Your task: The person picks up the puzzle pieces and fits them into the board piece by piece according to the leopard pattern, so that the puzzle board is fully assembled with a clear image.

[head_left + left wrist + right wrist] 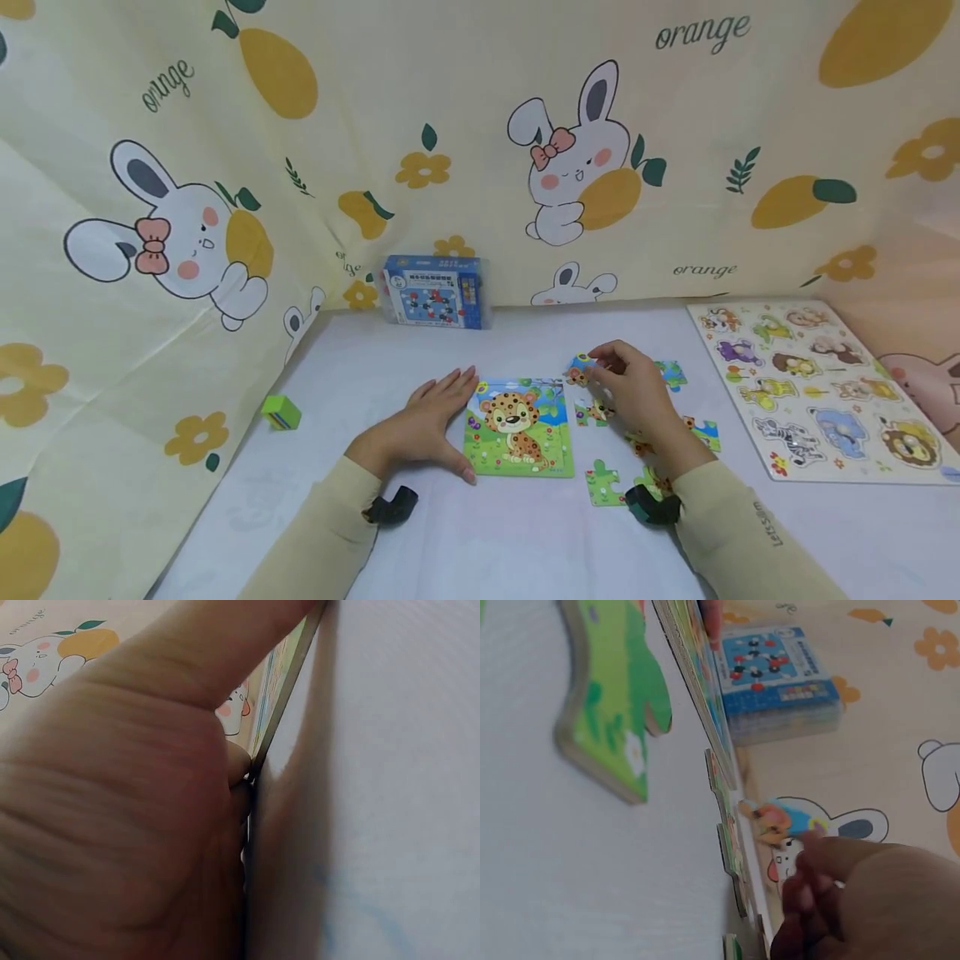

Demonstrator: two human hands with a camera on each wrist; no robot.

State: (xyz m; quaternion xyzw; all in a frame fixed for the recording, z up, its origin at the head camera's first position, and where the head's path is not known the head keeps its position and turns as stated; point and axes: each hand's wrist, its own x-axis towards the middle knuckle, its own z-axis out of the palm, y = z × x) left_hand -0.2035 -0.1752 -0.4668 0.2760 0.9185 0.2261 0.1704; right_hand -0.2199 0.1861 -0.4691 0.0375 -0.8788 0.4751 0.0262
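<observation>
A square leopard puzzle board (517, 429) lies flat on the white table. My left hand (420, 425) rests along its left edge, fingers straight towards the top corner and thumb at the bottom corner. Between thumb and fingers my right hand (633, 387) pinches a puzzle piece (776, 821), blue with a brown and orange animal part, raised above the table to the right of the board. Several loose puzzle pieces lie below and around this hand, among them a green one (602, 485) at the front and a blue one (672, 375) behind it; the hand partly hides others.
A boxed set in blue packaging (433, 292) stands at the back against the patterned cloth. On the right lies a large animal board (817, 387). A small green block (281, 412) sits on the far left of the table (480, 542).
</observation>
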